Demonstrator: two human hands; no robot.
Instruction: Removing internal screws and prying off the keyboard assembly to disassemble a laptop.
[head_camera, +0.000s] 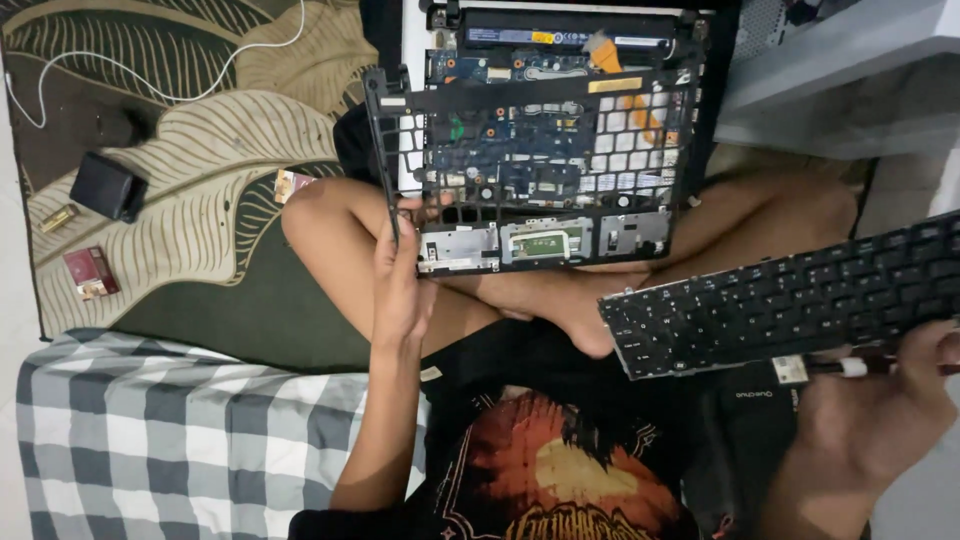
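Observation:
An opened laptop base (540, 150) rests on my crossed legs, its keyboard removed so the circuit board shows through the black key frame. My left hand (402, 270) grips the frame's near left corner. My right hand (880, 410) is at the lower right, closed on a thin tool with a white and red tip, and it carries the detached black keyboard (790, 300), which hangs tilted above my right knee.
A leaf-patterned mat (200, 150) lies to the left with a small black box (107, 186), a red pack (90, 272), a gold lighter (58, 217) and a white cable (130, 70). A grey checked cloth (180, 440) lies lower left. A pale shelf (840, 70) stands upper right.

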